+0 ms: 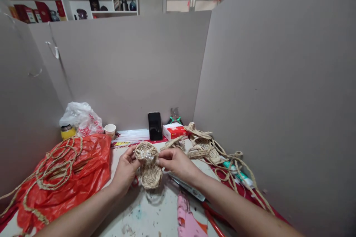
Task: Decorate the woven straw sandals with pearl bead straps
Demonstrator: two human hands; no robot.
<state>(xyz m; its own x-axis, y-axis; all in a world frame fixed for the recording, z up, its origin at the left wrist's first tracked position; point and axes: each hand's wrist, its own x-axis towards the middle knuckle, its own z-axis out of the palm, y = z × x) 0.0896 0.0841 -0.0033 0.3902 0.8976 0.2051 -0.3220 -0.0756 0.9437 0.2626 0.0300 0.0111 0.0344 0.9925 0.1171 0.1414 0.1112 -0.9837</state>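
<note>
A small woven straw sandal (149, 170) with a row of white pearl beads (146, 154) across its strap is held up over the table in front of me. My left hand (125, 170) pinches the left side of its strap. My right hand (175, 163) grips the right side, fingers closed on the strap by the beads. Both forearms reach in from the bottom edge.
A red plastic bag (83, 172) with coiled straw braid (54, 168) lies left. More woven straw pieces (204, 144) and loose braid lie right. A phone (155, 126), red-white box (174, 131), paper cup (110, 130), yellow jar (67, 132) and white bag (80, 117) stand by the partition. A pink tool (187, 218) lies near.
</note>
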